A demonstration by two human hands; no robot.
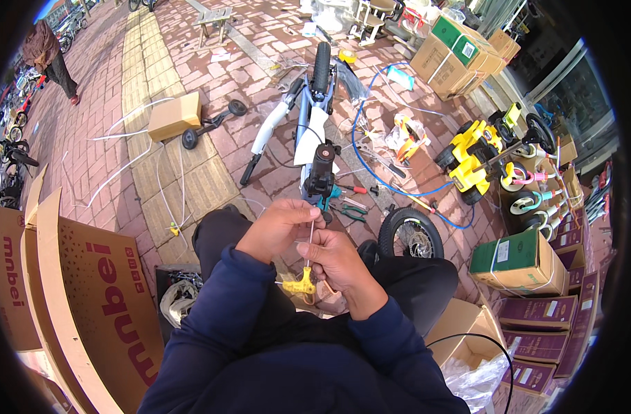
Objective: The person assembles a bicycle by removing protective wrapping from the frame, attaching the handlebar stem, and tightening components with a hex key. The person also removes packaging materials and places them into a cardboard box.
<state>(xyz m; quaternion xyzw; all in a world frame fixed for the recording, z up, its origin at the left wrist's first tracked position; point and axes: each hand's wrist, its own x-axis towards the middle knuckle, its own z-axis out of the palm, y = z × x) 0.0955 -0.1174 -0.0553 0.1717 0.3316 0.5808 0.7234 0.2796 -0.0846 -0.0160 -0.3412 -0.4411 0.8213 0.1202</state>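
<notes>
Before my lap, my left hand (279, 229) is closed, its thumb and fingertips pinched at the upper end of a T-handle hex key's thin shaft. Whether a small part sits between them I cannot make out. My right hand (340, 265) is closed round the same shaft lower down, and the yellow handle (301, 283) hangs below its fingers. Just beyond both hands stands a partly built bicycle with a blue frame (304, 127), white wrapping and a black tyre (322, 67) pointing away. A loose wheel (411, 234) lies to the right of my hands.
Pliers (353, 212) and a red-handled screwdriver (357, 190) lie on the brick paving. A blue cable (355, 131) loops at right near a yellow ride-on toy (471, 159). Training wheels (212, 126) lie left. Cartons (98, 290) flank me. A person (50, 58) stands far left.
</notes>
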